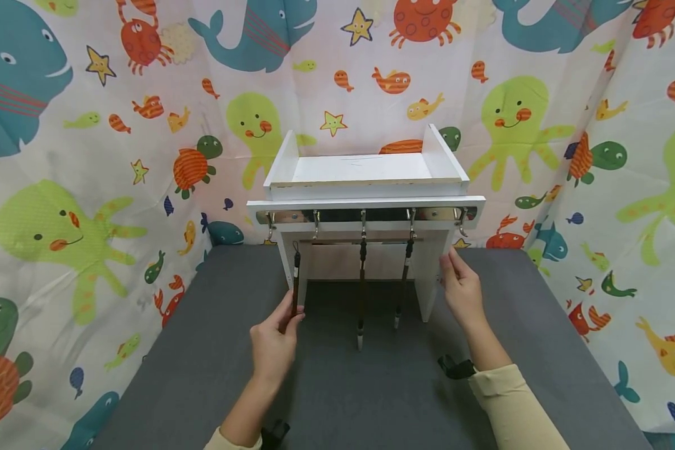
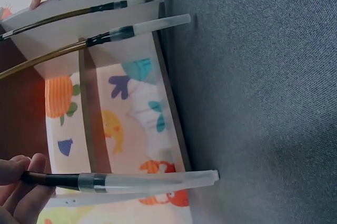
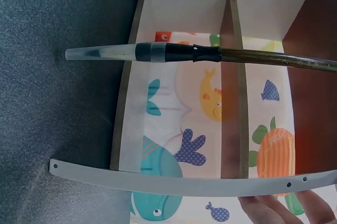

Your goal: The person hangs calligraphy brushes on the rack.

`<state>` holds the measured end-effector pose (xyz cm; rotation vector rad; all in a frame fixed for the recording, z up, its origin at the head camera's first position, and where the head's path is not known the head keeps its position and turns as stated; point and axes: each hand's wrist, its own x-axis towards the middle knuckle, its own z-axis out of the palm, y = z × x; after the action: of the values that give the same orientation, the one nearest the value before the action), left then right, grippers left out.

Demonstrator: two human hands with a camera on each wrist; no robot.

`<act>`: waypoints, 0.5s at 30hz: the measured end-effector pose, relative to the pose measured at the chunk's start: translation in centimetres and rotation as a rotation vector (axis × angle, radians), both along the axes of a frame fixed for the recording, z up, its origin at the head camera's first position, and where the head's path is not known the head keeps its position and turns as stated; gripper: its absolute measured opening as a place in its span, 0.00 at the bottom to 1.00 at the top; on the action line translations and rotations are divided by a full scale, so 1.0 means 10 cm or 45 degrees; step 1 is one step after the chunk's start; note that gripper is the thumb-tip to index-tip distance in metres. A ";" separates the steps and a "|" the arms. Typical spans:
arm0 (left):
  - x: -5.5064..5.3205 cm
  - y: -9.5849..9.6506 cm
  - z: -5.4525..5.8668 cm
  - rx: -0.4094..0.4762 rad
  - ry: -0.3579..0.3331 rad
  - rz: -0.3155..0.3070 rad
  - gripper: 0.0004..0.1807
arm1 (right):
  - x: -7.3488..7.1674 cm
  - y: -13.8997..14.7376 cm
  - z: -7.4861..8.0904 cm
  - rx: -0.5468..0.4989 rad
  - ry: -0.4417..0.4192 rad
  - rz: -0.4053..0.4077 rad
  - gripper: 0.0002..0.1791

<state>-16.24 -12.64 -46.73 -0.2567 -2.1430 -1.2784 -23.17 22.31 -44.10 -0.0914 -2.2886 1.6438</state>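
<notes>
My left hand pinches a capped paintbrush upright at the left front of a small white shelf. The brush's thin top loop appears clear of the hooks. Its clear cap points down toward the grey table in the left wrist view. My right hand touches the outer side of the shelf's right panel, its fingers fairly straight; in the right wrist view the panel partly hides those fingers. A middle brush and a right brush hang by their tops from hooks.
A metal rail with several hooks runs under the shelf's front edge. The shelf stands on a grey cloth surface. A curtain printed with sea animals surrounds it. Dark straps sit at both wrists.
</notes>
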 end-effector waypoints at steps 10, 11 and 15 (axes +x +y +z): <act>-0.09 0.10 -0.03 -0.009 -0.012 -0.061 0.36 | -0.12 0.09 -0.20 0.016 0.056 -0.012 0.32; -0.10 0.10 -0.03 -0.007 -0.011 -0.065 0.36 | -0.12 0.09 -0.20 0.017 0.060 -0.011 0.33; -0.12 0.14 -0.03 -0.010 -0.020 -0.070 0.36 | -0.12 0.08 -0.21 0.021 0.057 -0.013 0.33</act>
<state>-17.41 -11.24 -46.99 -0.3115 -2.1682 -1.3076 -24.36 23.15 -46.17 -0.0623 -2.2647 1.6050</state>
